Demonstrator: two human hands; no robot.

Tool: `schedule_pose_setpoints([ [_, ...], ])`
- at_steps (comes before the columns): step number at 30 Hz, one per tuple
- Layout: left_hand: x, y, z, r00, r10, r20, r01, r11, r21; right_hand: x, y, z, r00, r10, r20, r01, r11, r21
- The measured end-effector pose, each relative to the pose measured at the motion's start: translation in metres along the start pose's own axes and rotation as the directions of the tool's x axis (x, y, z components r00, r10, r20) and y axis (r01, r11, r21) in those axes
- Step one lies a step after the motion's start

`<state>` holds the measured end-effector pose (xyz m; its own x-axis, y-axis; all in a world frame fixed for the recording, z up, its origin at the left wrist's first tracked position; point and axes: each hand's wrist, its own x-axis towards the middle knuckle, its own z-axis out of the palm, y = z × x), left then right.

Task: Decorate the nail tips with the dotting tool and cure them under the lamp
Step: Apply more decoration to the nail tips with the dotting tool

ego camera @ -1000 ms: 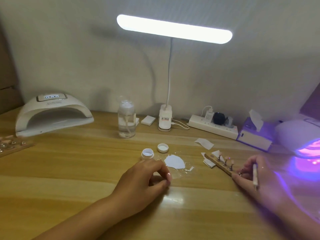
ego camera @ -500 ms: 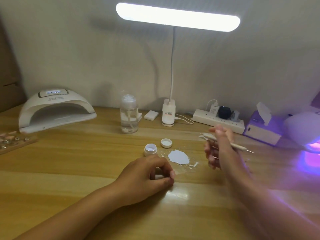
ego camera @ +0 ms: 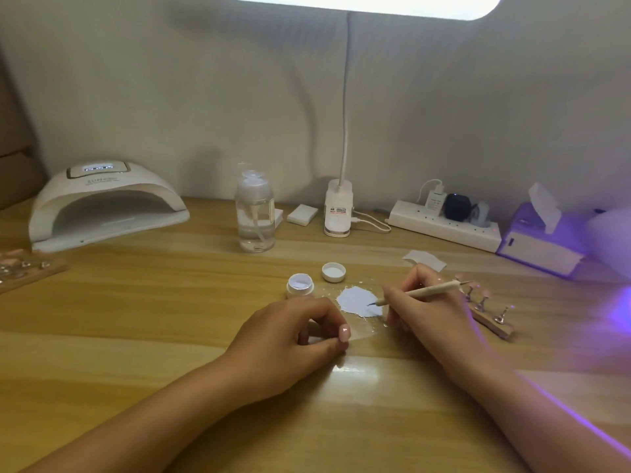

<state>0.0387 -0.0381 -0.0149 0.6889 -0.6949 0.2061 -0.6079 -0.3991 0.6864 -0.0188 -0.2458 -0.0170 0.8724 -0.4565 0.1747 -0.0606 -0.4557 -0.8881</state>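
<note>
My right hand grips a wooden dotting tool like a pen, its metal tip touching a patch of white gel spread on a clear film. My left hand lies on the table with curled fingers, thumb and forefinger pinching the film's near left edge. Just behind my right hand lies a wooden holder strip with nail tips on metal stands. An open white gel jar and its lid stand behind the patch.
A curing lamp glows purple at the right edge; a second white curing lamp sits far left. A clear pump bottle, desk lamp base, power strip and tissue box line the wall. Another tip holder lies at left.
My right hand left the holder strip at the right, swung up and left with the dotting tool, then came down so its tip meets the white gel. My left hand stayed put.
</note>
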Motion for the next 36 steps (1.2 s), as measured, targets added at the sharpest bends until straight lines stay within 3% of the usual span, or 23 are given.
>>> schedule_pose_setpoints([
  [4,0.007,0.001,-0.005,0.993,-0.078,0.088,0.078,0.997,0.005,-0.001,-0.003,0.003,1.0,0.0,0.016,0.001,0.999,-0.037],
  [9,0.003,-0.001,0.005,0.998,-0.027,-0.054,0.031,0.998,0.058,-0.001,-0.003,0.002,1.0,0.02,0.006,-0.02,0.999,-0.047],
  [13,0.003,-0.004,0.006,0.994,-0.007,-0.11,0.003,0.999,-0.033,-0.002,-0.006,0.003,0.998,0.001,0.065,0.002,0.999,-0.051],
  [36,0.002,-0.007,0.006,0.994,0.012,-0.113,-0.009,1.0,0.025,-0.005,-0.008,0.002,0.999,-0.037,0.009,0.037,0.999,-0.038],
])
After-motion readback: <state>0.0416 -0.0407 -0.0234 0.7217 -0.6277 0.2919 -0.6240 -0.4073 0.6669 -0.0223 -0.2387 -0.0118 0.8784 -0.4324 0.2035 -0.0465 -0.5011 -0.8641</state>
